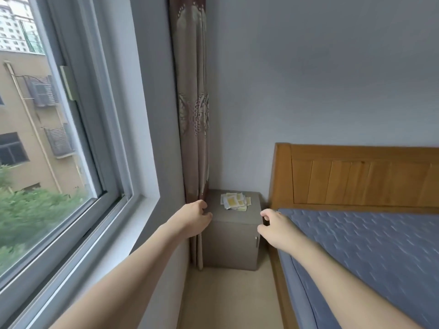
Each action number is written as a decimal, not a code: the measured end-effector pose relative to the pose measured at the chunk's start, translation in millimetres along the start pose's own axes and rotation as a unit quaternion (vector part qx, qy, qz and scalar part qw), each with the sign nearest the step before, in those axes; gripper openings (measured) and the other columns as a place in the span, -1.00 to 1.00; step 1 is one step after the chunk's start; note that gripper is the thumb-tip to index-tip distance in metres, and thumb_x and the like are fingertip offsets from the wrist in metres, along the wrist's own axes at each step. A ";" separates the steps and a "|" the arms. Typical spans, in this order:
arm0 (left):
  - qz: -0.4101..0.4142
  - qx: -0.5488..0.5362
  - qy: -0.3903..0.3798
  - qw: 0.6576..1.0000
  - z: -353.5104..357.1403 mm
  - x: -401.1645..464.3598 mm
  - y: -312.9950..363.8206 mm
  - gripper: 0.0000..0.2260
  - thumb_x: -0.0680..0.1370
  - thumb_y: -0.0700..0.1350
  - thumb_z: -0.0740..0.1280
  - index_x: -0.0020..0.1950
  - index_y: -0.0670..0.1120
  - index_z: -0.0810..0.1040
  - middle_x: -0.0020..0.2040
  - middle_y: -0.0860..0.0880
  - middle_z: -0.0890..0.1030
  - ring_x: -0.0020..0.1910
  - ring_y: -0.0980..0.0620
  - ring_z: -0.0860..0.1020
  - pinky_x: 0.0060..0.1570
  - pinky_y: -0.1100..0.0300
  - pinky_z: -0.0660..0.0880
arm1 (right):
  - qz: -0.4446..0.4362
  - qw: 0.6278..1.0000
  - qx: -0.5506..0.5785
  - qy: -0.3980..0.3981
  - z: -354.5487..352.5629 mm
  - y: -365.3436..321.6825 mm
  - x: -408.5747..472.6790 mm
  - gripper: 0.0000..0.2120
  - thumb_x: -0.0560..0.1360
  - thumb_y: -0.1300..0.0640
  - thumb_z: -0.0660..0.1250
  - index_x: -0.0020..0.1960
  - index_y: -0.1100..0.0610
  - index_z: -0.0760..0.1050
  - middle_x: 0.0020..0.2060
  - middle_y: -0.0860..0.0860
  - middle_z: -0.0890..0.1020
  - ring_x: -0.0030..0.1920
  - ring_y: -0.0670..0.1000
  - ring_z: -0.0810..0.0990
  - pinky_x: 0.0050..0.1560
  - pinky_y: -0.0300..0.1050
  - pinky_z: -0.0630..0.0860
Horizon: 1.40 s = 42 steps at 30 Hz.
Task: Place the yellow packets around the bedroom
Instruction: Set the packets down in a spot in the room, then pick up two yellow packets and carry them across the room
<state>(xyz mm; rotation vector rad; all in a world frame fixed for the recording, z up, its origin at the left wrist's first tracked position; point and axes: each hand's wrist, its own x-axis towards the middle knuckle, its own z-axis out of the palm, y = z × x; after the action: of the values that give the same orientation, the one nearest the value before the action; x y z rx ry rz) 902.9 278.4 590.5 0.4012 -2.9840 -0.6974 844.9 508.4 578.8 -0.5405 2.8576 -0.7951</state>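
Yellow packets (235,201) heaped loose on tabletop (254,216), twelve o'clock; left hand (193,217), right hand (276,227) curled, empty. Could scatter if grabbed carelessly.

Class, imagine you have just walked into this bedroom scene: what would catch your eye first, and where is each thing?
Two bare arms stretch forward, the left hand and right hand on either side of a grey bedside cabinet in the corner. On its top lies a loose pile of yellow packets, not yet touched. A large window fills the left side, a patterned curtain hangs in the corner, and a wooden bed with a blue mattress sits on the right.
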 end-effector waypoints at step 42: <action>-0.134 -0.076 -0.284 0.946 276.9 925.9 -159.9 -0.76 0.42 -0.14 0.51 0.03 -0.20 0.66 0.08 -0.14 0.65 0.14 -0.05 0.59 0.14 0.19 0.47 | 0.219 0.950 0.011 -0.222 216.6 183.9 905.5 -0.68 0.51 0.12 0.23 0.26 0.09 0.42 0.14 0.01 0.55 -0.05 0.00 0.59 -0.10 -0.13 0.55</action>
<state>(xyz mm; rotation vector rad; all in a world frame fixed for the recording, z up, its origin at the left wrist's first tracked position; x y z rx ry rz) 17.8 16.3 262.9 0.7137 -3.3960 -1.2518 -5.2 215.5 275.1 -0.0546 2.4085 -0.5413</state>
